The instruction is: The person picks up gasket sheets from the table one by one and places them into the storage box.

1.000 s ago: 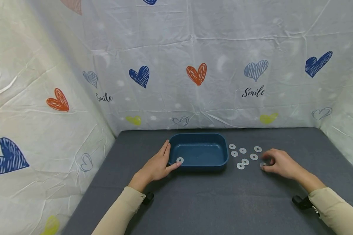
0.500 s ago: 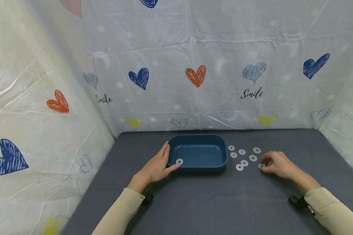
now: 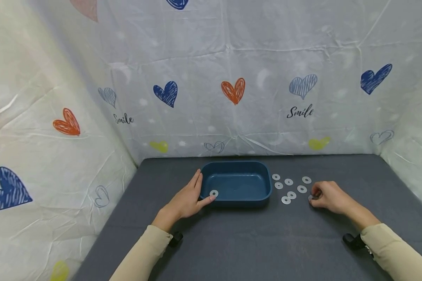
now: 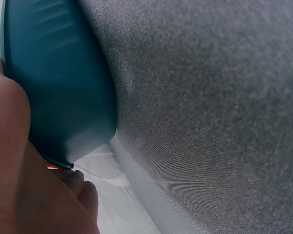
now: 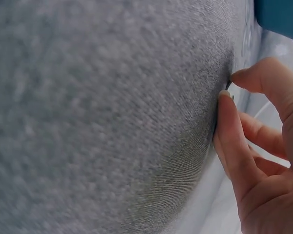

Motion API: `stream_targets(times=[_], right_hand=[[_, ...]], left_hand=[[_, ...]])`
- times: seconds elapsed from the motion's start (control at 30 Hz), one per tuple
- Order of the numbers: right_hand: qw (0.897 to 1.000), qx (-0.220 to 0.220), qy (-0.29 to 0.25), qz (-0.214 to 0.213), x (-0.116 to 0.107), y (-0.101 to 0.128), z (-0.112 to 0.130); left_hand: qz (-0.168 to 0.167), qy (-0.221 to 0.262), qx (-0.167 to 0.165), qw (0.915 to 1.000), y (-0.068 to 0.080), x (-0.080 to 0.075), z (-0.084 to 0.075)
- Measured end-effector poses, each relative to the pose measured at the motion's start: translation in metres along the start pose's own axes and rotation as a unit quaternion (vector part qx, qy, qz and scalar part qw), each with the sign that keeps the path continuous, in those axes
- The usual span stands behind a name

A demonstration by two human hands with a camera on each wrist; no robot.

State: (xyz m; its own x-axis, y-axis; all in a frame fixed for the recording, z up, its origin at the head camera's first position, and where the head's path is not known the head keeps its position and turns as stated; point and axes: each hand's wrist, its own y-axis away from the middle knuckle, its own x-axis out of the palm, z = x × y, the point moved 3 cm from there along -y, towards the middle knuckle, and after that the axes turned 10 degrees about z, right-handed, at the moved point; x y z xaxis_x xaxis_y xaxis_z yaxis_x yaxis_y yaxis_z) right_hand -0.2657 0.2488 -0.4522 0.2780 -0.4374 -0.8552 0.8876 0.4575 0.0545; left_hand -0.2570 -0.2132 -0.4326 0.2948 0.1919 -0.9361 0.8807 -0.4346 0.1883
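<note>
A dark blue rectangular tray (image 3: 235,203) stands on the table with one flat grey washer (image 3: 213,193) inside its front left corner. My left hand (image 3: 184,201) holds that corner, long fingers along the left wall and thumb over the front rim. The left wrist view shows the tray's outer wall (image 4: 63,83) beside the thumb. To the right of the loose washers, my right hand (image 3: 332,198) pinches another washer (image 3: 310,198) at the table surface. In the right wrist view its thin dark edge (image 5: 229,85) shows between thumb and index fingertips; the rest is hidden.
Several loose washers, one of them this washer (image 3: 301,189), lie flat between the tray and my right hand. Two nearer the front touch or overlap. A dark grey cloth (image 3: 253,242) covers the table. White heart-printed sheets (image 3: 197,121) hang behind and at both sides.
My right hand has come slightly left, its fingertips closing in on the washer at the table. My left hand and the tray hold their place; the head view has shifted a little.
</note>
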Motion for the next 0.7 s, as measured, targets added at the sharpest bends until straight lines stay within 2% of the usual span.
stream_targets(times=[0.53,0.7], right_hand=[[0.998,-0.033,0.031,-0.049,0.001,0.005,0.006],[0.997,-0.039,0.019,-0.06,-0.005,0.003,0.012]], left_hand=[[0.008,-0.009,-0.004,0.9999,-0.001,0.004,0.002],[0.004,-0.003,-0.004,1.0,-0.001,0.001,0.001]])
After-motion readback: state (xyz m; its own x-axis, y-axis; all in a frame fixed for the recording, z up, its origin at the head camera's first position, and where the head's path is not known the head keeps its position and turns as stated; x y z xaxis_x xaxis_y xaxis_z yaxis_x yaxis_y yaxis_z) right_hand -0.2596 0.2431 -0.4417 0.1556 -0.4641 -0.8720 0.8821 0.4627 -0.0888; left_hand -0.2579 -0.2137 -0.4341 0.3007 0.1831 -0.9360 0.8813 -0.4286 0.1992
